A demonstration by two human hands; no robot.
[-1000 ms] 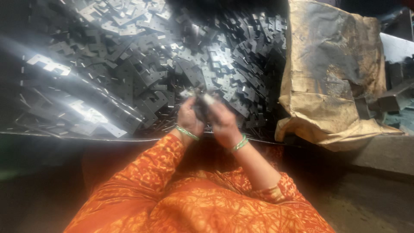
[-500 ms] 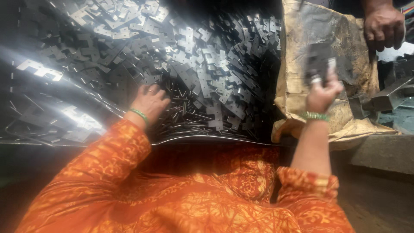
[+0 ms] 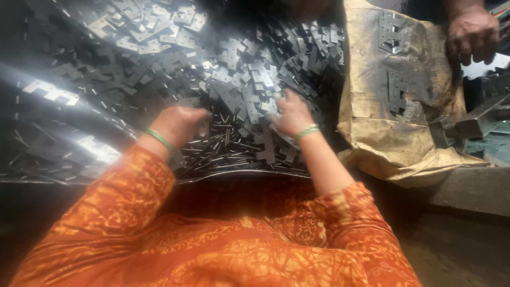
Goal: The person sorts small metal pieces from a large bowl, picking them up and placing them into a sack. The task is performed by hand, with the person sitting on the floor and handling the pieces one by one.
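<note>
Head view: left hand [image 3: 178, 123] and right hand [image 3: 291, 112] rest on metal plates [image 3: 234, 85].

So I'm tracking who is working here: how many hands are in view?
3. The person's left hand and right hand rest on the pile of flat metal pieces; another person's hand is top right, above the brown sack.

Grey, shiny metal plates [image 3: 228, 79] fill the heap. Right of the heap lies a tan, dark-stained sack [image 3: 393, 122]. Orange patterned sleeves [image 3: 122, 207]; green bangles [image 3: 159, 139].
</note>
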